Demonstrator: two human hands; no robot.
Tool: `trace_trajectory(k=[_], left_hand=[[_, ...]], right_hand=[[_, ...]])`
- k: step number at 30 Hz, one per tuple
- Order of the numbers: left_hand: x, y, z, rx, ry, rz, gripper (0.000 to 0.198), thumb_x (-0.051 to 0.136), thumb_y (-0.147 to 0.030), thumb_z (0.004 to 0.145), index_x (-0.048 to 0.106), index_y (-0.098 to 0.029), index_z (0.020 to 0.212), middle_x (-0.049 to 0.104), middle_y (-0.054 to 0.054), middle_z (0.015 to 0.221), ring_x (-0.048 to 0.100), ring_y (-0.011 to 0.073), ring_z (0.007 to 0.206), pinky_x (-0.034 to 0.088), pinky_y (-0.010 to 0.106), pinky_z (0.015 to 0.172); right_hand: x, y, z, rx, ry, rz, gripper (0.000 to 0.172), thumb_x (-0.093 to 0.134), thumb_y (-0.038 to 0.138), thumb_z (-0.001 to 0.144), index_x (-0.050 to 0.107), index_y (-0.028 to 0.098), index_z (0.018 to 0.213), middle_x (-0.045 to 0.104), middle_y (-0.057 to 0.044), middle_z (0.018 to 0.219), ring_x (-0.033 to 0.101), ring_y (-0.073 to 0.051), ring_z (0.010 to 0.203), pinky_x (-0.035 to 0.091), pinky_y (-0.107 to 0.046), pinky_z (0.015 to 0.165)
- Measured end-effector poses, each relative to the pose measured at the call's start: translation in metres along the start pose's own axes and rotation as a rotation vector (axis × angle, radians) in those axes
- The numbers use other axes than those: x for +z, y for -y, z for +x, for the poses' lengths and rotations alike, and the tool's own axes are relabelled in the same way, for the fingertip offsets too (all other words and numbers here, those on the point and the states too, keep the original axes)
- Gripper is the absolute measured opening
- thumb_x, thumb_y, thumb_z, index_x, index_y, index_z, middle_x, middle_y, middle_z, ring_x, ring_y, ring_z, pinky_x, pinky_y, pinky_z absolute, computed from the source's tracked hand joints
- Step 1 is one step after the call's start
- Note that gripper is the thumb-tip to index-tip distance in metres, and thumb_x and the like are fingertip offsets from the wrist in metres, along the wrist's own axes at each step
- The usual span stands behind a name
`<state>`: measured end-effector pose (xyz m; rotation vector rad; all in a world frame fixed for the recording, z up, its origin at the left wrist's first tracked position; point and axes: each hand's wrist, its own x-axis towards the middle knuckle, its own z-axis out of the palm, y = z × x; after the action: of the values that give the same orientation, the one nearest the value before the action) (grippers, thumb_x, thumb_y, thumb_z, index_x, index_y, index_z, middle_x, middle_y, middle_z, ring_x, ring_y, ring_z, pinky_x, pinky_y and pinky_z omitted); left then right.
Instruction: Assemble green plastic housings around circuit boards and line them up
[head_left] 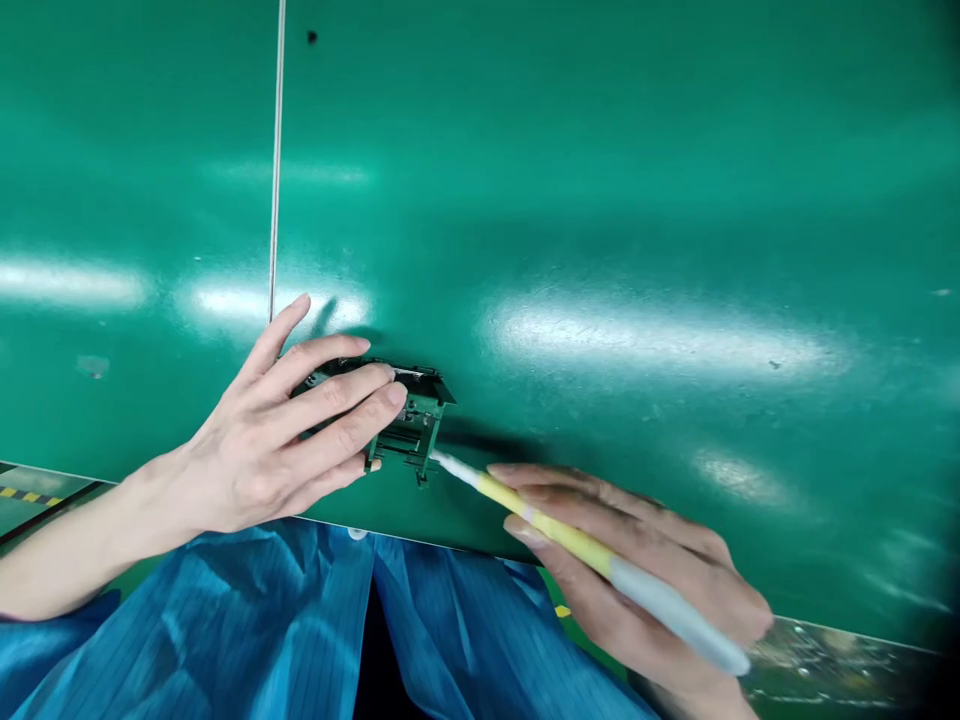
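My left hand (289, 430) rests on a small dark green part (411, 425) that lies on the green table (600, 200) near its front edge. Its fingers press down over the top of the part and hold it in place. My right hand (637, 570) grips a yellow and grey pen-like tool (592, 550). The tool's white tip touches the lower right corner of the part. Much of the part's left side is hidden under my left fingers.
A thin seam (276, 160) runs from the table's far edge down toward my left hand. Blue striped clothing (300, 630) shows below the table's front edge. A floor strip with yellow and black marking (30, 495) lies at the lower left.
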<state>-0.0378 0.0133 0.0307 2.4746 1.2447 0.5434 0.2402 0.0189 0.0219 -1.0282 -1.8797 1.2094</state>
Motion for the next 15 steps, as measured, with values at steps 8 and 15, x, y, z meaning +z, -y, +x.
trace_trajectory(k=[8, 15], left_hand=[[0.0, -0.002, 0.001, -0.004, 0.0, 0.014, 0.035, 0.067, -0.033, 0.09, 0.062, -0.02, 0.122, 0.073, 0.006, 0.119, 0.066, 0.0302, 0.117, 0.036, 0.065, 0.119], [-0.01, -0.002, -0.006, -0.026, -0.063, -0.076, 0.064, 0.077, -0.041, 0.082, 0.051, -0.02, 0.137, 0.059, 0.012, 0.141, 0.05, 0.0342, 0.138, 0.033, 0.066, 0.121]], right_hand=[[0.004, -0.004, 0.002, -0.049, 0.041, -0.066, 0.019, 0.069, 0.006, 0.085, 0.069, 0.019, 0.099, 0.078, -0.007, 0.098, 0.077, -0.018, 0.081, 0.067, -0.024, 0.072], [-0.017, -0.006, -0.006, -0.033, -0.09, -0.2, 0.023, 0.071, 0.006, 0.08, 0.07, 0.024, 0.095, 0.078, -0.004, 0.088, 0.076, -0.023, 0.073, 0.067, -0.033, 0.055]])
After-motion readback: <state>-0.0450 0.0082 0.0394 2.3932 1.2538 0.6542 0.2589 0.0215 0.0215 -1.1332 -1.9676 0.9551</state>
